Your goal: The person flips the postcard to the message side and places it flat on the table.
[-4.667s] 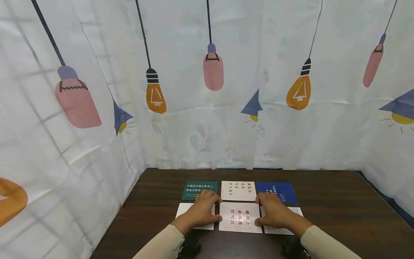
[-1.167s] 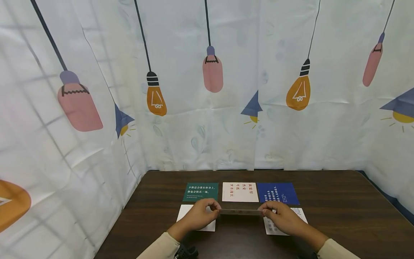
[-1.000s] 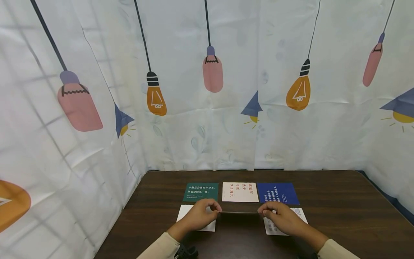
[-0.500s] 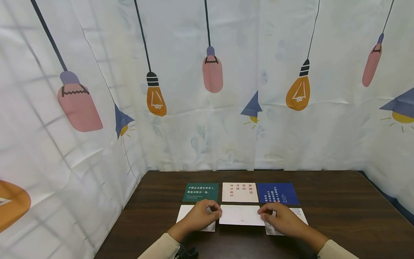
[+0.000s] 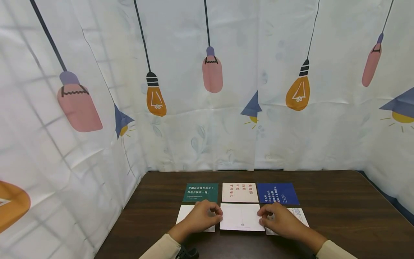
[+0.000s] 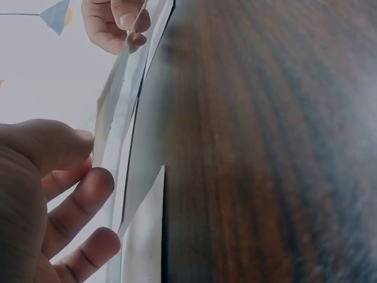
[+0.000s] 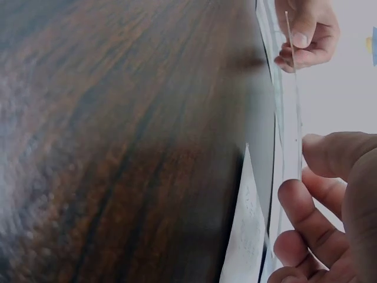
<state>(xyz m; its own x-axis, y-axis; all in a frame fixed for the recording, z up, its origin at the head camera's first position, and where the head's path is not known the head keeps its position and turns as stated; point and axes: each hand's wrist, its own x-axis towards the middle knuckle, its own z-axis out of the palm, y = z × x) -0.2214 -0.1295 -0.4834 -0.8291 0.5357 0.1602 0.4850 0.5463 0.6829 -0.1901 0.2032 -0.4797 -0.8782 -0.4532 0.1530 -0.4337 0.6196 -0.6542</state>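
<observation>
Between my two hands is a postcard, its white back facing up with a faint centre line and a small mark near the front edge. My left hand pinches its left edge between thumb and fingers. On the right edge, my right hand pinches it the same way. Both wrist views show the postcard raised a little over the tabletop. Under my left hand lies a white card, partly covered. A white card with print is partly hidden beneath my right hand.
Along the back lie a green card, a pale card with red lettering and a blue card. The dark wooden table meets a white curtain printed with lamps behind it.
The middle postcard lay lettered side up under my hands, then was lifted and tilted until edge-on. Now it has turned over, white back up and lowered nearly level. The other cards stayed.
</observation>
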